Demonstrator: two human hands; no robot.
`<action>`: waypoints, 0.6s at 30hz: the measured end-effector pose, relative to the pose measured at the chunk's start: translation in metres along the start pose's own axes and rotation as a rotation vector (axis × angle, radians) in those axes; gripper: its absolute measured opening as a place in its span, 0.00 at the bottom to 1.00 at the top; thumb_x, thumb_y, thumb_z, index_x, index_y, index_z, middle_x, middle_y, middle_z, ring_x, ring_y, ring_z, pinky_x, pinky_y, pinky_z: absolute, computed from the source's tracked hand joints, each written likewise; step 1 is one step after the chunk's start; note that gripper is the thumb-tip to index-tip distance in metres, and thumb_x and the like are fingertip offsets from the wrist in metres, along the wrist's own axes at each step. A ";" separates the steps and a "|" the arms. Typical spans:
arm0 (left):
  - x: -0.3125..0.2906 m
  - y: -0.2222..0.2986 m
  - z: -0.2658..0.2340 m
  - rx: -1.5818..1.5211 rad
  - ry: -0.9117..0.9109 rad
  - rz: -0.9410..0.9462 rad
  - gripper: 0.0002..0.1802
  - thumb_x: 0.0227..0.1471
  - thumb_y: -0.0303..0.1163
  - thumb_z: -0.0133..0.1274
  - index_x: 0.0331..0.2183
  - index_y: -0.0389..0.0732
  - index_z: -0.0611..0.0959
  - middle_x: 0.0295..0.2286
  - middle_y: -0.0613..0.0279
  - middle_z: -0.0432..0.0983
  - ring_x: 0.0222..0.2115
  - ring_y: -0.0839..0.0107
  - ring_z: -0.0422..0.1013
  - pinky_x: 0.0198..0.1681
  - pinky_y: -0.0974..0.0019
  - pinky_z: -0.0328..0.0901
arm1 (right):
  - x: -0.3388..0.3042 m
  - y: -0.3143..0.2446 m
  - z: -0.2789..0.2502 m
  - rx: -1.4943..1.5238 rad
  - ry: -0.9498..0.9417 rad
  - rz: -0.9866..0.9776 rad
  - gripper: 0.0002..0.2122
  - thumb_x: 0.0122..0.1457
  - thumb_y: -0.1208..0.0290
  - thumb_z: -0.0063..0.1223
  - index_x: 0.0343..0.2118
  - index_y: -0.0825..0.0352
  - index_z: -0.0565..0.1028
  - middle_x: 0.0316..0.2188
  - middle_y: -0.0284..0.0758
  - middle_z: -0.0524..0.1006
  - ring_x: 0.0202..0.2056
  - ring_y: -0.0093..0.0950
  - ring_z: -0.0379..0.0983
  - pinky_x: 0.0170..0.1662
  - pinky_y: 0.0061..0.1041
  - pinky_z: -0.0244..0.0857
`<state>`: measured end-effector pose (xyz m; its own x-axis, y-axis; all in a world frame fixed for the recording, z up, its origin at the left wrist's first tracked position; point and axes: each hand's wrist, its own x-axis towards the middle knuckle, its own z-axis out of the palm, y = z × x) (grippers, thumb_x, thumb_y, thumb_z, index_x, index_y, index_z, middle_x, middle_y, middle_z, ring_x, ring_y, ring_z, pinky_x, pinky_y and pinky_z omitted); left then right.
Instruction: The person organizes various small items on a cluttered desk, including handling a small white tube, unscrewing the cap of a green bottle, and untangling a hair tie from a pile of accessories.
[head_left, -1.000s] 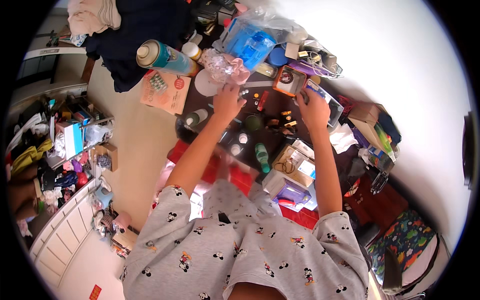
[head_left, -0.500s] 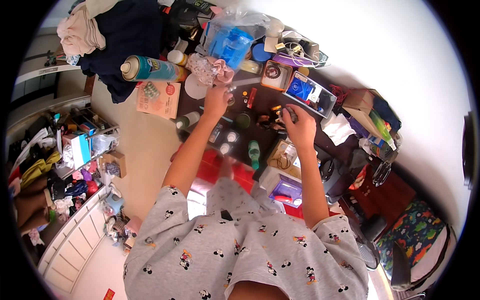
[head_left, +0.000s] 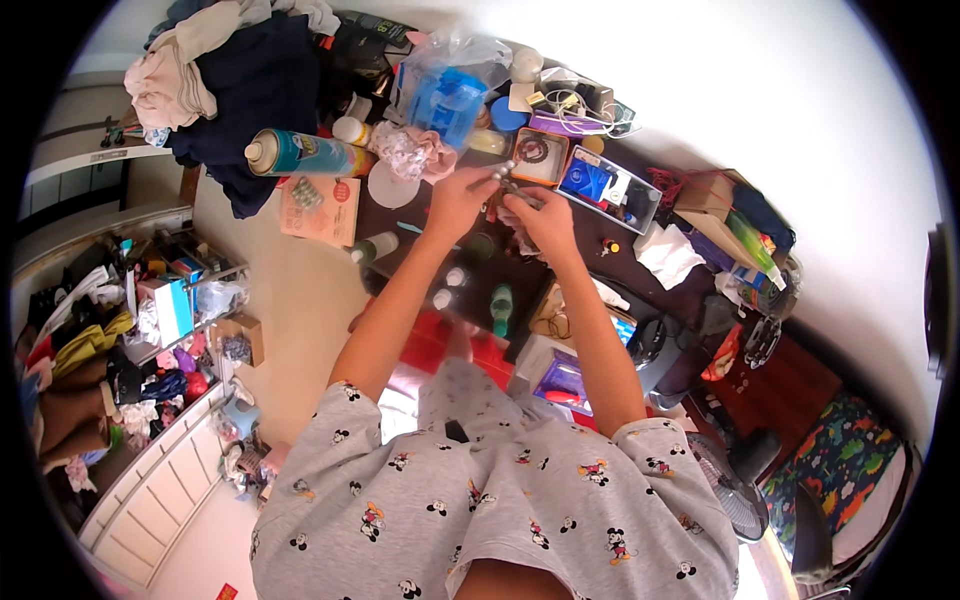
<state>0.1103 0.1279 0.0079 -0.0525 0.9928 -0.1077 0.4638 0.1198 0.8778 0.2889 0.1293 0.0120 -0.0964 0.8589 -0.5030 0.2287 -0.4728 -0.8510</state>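
My left hand [head_left: 462, 203] is closed over the dark table [head_left: 390, 222], its fingers pinching a small string of pale, pearl-like beads [head_left: 505, 170]. Right beside it, my right hand [head_left: 545, 222] is closed too, its fingertips almost meeting the left ones. From the right fingers hangs a limp brownish-pink bundle [head_left: 520, 238], maybe hair ties; its kind is too small to make out. Just beyond both hands stands an orange-edged open box [head_left: 545, 152] with a dark beaded ring inside. A pink scrunchie [head_left: 432, 155] lies past my left hand.
A blue-and-white box [head_left: 610, 190] is right of the orange one. Nearer me stand a green bottle [head_left: 501, 310] and two small white-capped bottles [head_left: 455, 277]. A tall spray can [head_left: 300, 153] lies at the far left above a paper package [head_left: 320, 212]. White tissue [head_left: 667, 255] sits at right.
Both hands have come together over the table's middle, the right one moving left and the left one right. The brownish bundle has left the tabletop with my right hand.
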 end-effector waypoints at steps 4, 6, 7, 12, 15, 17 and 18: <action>-0.008 -0.038 -0.007 -0.038 0.072 -0.076 0.16 0.50 0.32 0.60 0.42 0.36 0.83 0.35 0.53 0.81 0.34 0.69 0.77 0.36 0.68 0.69 | 0.016 -0.017 -0.038 -0.295 0.221 -0.213 0.20 0.46 0.59 0.61 0.39 0.68 0.79 0.29 0.41 0.80 0.29 0.34 0.78 0.35 0.32 0.72; -0.017 -0.074 -0.014 0.250 0.089 -0.068 0.13 0.47 0.29 0.60 0.37 0.35 0.83 0.30 0.54 0.80 0.31 0.63 0.77 0.35 0.62 0.70 | 0.031 -0.022 -0.049 -0.695 0.382 -0.513 0.19 0.46 0.60 0.60 0.40 0.66 0.79 0.32 0.40 0.78 0.31 0.40 0.77 0.35 0.37 0.72; -0.022 -0.082 -0.019 0.249 0.091 -0.073 0.13 0.47 0.29 0.60 0.37 0.35 0.83 0.30 0.54 0.80 0.31 0.63 0.77 0.35 0.62 0.70 | 0.034 -0.030 -0.052 -0.810 0.332 -0.486 0.16 0.46 0.61 0.60 0.37 0.64 0.79 0.37 0.39 0.76 0.33 0.42 0.77 0.35 0.40 0.72; -0.039 -0.096 -0.021 0.665 0.032 0.012 0.16 0.41 0.23 0.60 0.37 0.38 0.82 0.32 0.53 0.74 0.36 0.52 0.70 0.41 0.55 0.67 | 0.067 -0.033 -0.048 -1.105 0.134 -0.492 0.13 0.45 0.63 0.62 0.33 0.64 0.78 0.43 0.41 0.73 0.35 0.42 0.77 0.36 0.40 0.73; -0.037 -0.095 -0.022 0.637 -0.001 -0.031 0.17 0.41 0.23 0.61 0.39 0.39 0.81 0.37 0.52 0.72 0.41 0.51 0.67 0.44 0.55 0.65 | 0.078 -0.029 -0.039 -1.250 0.037 -0.486 0.12 0.45 0.64 0.62 0.32 0.64 0.79 0.43 0.42 0.74 0.35 0.42 0.78 0.36 0.40 0.73; -0.038 -0.090 -0.022 0.645 -0.023 -0.018 0.17 0.41 0.23 0.60 0.38 0.39 0.80 0.37 0.52 0.72 0.40 0.51 0.67 0.43 0.54 0.66 | 0.083 -0.026 -0.035 -1.315 -0.016 -0.454 0.11 0.46 0.65 0.62 0.32 0.64 0.79 0.44 0.42 0.74 0.37 0.41 0.77 0.38 0.40 0.73; -0.038 -0.090 -0.023 0.649 -0.043 0.000 0.16 0.41 0.23 0.60 0.37 0.38 0.80 0.37 0.52 0.71 0.39 0.51 0.67 0.43 0.53 0.66 | 0.085 -0.025 -0.032 -1.349 -0.040 -0.440 0.10 0.47 0.65 0.61 0.32 0.63 0.79 0.44 0.42 0.74 0.38 0.41 0.77 0.39 0.39 0.72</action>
<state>0.0505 0.0791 -0.0562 -0.0231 0.9902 -0.1378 0.9044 0.0795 0.4192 0.3056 0.2208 -0.0044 -0.4230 0.8674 -0.2619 0.9056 0.3951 -0.1540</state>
